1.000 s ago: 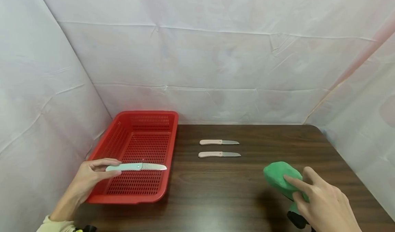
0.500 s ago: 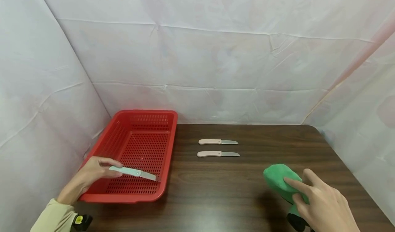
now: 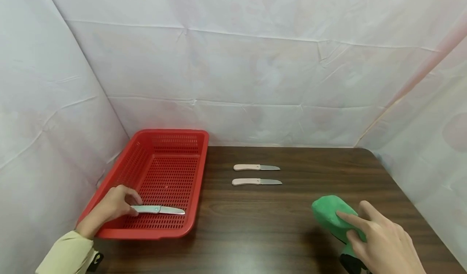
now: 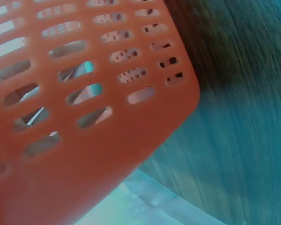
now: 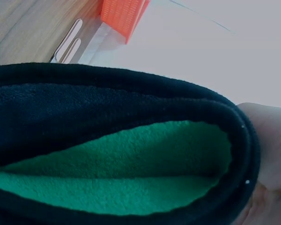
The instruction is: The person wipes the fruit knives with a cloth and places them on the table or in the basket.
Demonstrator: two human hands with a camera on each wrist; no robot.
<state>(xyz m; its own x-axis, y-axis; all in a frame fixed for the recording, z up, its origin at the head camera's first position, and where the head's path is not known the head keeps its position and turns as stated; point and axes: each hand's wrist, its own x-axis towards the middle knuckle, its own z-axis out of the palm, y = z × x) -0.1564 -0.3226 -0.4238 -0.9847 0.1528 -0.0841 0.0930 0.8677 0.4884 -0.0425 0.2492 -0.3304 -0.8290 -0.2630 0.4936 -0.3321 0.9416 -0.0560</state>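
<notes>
My left hand (image 3: pixel 114 206) reaches down into the red slotted basket (image 3: pixel 202 176) and pinches the handle end of a small knife (image 3: pixel 160 210). This knife has a pale mint handle, and its blade points right, low over the basket floor; whether it touches the floor I cannot tell. In the left wrist view the basket wall (image 4: pixel 84 154) covers most of the hand, and a bit of mint shows through the slots. At the right, my right hand (image 3: pixel 386 235) holds a bunched green cloth (image 3: pixel 330 212) with dark edging, raised above the table.
Two pale pink-handled knives, a rear one (image 3: pixel 248 167) and a front one (image 3: pixel 247 181), lie parallel right of the basket, blades pointing right. Whitish sheeting (image 3: pixel 251 71) encloses the dark wooden table (image 3: pixel 255 229) at the back and sides.
My left hand has lowered the mint-handled knife into the basket; its blade dipped, then levelled out. The right hand with the green cloth has barely moved.
</notes>
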